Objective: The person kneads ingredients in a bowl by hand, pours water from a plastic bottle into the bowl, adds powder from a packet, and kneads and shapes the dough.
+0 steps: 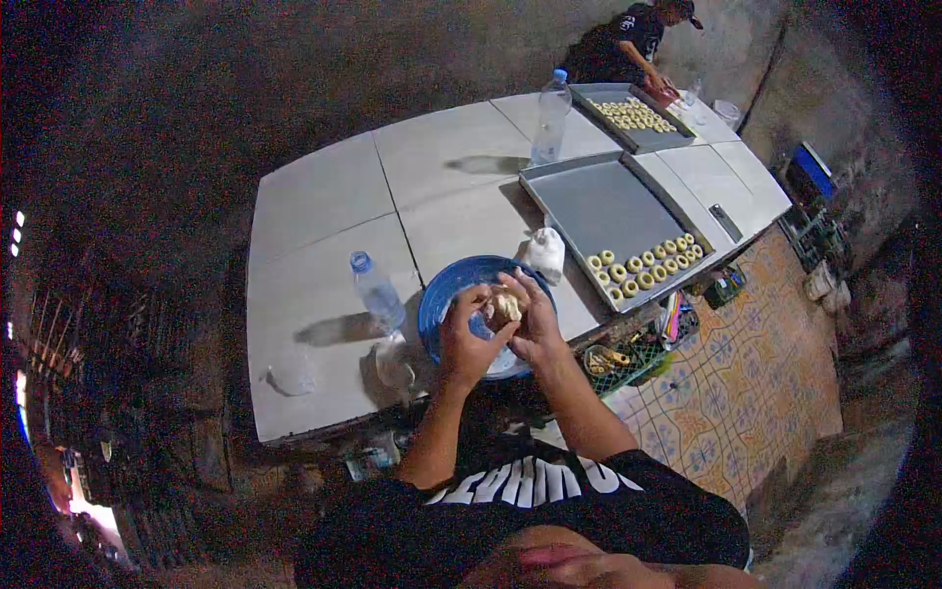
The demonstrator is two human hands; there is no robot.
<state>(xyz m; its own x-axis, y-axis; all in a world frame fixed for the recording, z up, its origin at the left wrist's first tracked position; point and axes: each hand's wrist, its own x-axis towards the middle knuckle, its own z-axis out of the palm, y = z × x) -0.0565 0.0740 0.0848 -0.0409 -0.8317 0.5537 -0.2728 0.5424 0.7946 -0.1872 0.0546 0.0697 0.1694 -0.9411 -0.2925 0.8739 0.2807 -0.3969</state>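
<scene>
A lump of pale dough (pixel 506 308) is held between my two hands, above a blue basin (pixel 429 316). My left hand (pixel 469 336) curls around the dough from the left, its thumb pressing against it. From the right, my right hand (pixel 535 319) cups the same lump with bent fingers. The basin's contents are mostly hidden by my hands. Just behind the basin stands a white plastic bag (pixel 544 255). A clear open bottle (pixel 377 292) is to the left of the basin, near a small clear container (pixel 393 366).
A large grey tray (pixel 613 201) carries rows of ring-shaped dough pieces (pixel 645 281) along its near edge. Farther back are a capped bottle (pixel 551 120) and another tray (pixel 586 96) of rings. A co-worker (pixel 628 47) works at the far end. A green basket (pixel 628 371) sits below the table edge.
</scene>
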